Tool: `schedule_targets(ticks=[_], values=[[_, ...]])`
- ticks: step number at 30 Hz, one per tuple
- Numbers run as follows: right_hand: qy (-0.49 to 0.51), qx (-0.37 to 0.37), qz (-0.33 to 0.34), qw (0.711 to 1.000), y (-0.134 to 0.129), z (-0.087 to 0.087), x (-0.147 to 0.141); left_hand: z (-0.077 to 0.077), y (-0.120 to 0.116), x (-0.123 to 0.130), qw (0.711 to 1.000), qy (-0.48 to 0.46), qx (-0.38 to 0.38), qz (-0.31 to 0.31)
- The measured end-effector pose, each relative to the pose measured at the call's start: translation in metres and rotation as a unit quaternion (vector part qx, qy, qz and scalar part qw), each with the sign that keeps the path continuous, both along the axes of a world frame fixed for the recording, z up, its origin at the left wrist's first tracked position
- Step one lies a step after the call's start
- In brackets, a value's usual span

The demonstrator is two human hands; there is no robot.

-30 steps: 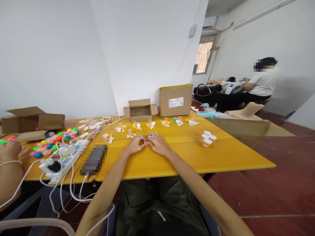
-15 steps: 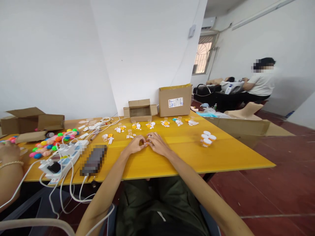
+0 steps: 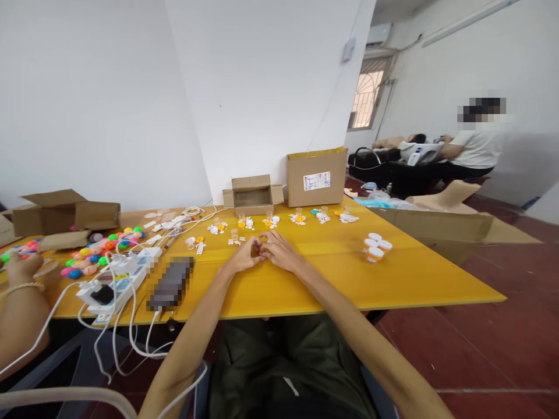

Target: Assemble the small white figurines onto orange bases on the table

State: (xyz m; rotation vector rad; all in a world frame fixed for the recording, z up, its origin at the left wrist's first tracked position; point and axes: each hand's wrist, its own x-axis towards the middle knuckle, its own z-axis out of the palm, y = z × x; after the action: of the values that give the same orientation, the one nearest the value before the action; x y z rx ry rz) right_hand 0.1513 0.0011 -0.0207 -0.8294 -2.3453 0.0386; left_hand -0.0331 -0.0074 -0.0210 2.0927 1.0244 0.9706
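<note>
My left hand (image 3: pixel 244 256) and my right hand (image 3: pixel 278 252) meet over the middle of the table, fingertips touching. Both sets of fingers are curled in a pinch; whatever lies between them is hidden or too small to name. Just beyond the left hand are a clear plastic cup (image 3: pixel 234 234) and small white pieces (image 3: pixel 234 241). Along the back of the table, past my hands, lie several little groups of white parts with orange discs (image 3: pixel 298 219) and clear cups. Off to the right stands a cluster of clear tubs with white lids and orange contents (image 3: pixel 375 250).
An open carton (image 3: pixel 252 201) and a closed one (image 3: pixel 317 179) stand at the back. Leftward are a phone (image 3: pixel 171 283), a power strip (image 3: pixel 131 279) with cables, and colourful balls (image 3: pixel 94 253). Another person's hand (image 3: pixel 21 266) is at far left; a seated person (image 3: pixel 476 145) is at right.
My hands have drawn closer together, and the small orange bit seen between them before is now hidden. The whole view has shifted slightly.
</note>
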Motion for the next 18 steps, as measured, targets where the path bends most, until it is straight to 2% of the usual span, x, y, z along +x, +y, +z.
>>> schedule_targets(ticks=[7,13,18], values=[[-0.013,0.014,0.01,1.0,0.001,0.0023,-0.0043,0.0038,-0.0025,0.0011,1.0,-0.014,-0.015,-0.001],[0.0,0.002,-0.009,1.0,-0.0027,-0.0022,-0.0065,0.0041,-0.0021,0.0013,1.0,0.005,0.003,0.011],[-0.008,0.012,-0.018,1.0,-0.0062,0.0008,-0.0061,0.0034,-0.0021,0.0013,1.0,0.003,0.004,0.008]])
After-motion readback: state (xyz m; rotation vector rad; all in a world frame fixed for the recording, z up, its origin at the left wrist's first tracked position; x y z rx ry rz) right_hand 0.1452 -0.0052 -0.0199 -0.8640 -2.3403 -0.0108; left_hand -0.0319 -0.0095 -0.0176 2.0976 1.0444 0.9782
